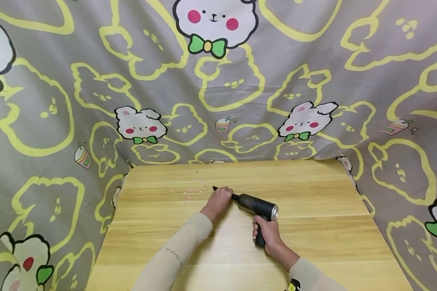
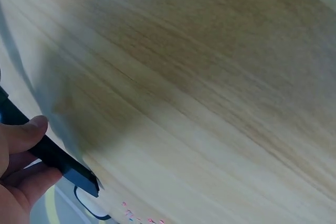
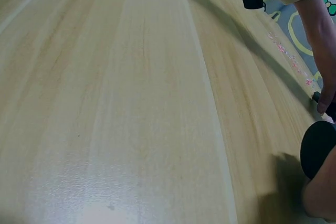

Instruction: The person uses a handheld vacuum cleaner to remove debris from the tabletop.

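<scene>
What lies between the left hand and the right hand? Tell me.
In the head view, the black tool's barrel lies there, above wooden tabletop; the left hand grips its nozzle, the right hand its handle.

The black, pistol-shaped device (image 1: pixel 254 205) is cased in smooth, plastic-looking material; its round silver end (image 1: pixel 275 212) is finished like shiny metal. The yellow, wood-grained tabletop (image 1: pixel 320 238) is glossily surfaced. The grey, cartoon-printed curtain (image 1: pixel 185 91) and beige sleeves (image 1: pixel 178 248) are made of matt cloth.
</scene>
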A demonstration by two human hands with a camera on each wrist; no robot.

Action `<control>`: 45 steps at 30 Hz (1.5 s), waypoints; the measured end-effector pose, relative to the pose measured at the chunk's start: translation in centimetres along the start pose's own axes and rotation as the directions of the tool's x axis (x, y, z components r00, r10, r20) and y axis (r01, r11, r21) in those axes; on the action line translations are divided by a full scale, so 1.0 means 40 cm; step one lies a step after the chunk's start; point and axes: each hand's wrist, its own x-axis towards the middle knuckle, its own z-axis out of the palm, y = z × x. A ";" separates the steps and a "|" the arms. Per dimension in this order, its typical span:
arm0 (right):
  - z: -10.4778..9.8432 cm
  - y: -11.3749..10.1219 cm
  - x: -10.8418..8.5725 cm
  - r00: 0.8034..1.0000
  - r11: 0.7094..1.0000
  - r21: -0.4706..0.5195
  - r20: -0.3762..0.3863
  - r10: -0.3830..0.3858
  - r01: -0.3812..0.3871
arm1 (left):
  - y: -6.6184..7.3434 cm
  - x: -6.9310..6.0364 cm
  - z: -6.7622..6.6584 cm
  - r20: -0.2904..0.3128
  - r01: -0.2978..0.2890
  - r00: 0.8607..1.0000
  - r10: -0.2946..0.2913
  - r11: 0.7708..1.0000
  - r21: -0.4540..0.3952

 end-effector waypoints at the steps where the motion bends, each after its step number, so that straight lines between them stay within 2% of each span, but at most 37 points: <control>1: 0.002 0.001 0.002 1.000 1.000 0.003 0.004 0.003 -0.003 | -0.002 0.000 0.002 0.005 0.002 1.000 -0.002 1.000 0.003; 12: 0.027 0.011 0.010 0.999 1.000 0.001 0.021 0.028 -0.028 | -0.023 -0.012 0.010 0.029 0.029 0.999 -0.029 1.000 0.004; 20: 0.043 0.013 0.014 1.000 1.000 -0.018 0.023 0.011 -0.011 | -0.038 -0.018 0.008 0.029 0.026 0.999 -0.026 1.000 -0.005; 30: 0.067 0.007 0.018 1.000 1.000 -0.023 0.019 -0.001 0.002 | -0.061 -0.018 0.008 0.025 0.053 0.998 -0.052 0.998 -0.041; 38: 0.090 0.008 0.030 1.000 1.000 -0.006 0.030 -0.005 0.005 | -0.078 -0.019 -0.001 0.050 0.071 0.996 -0.070 0.997 -0.031; 45: 0.108 0.010 0.036 0.999 1.000 -0.014 0.032 -0.018 0.019 | -0.094 -0.018 -0.005 0.044 0.083 0.996 -0.081 0.995 -0.049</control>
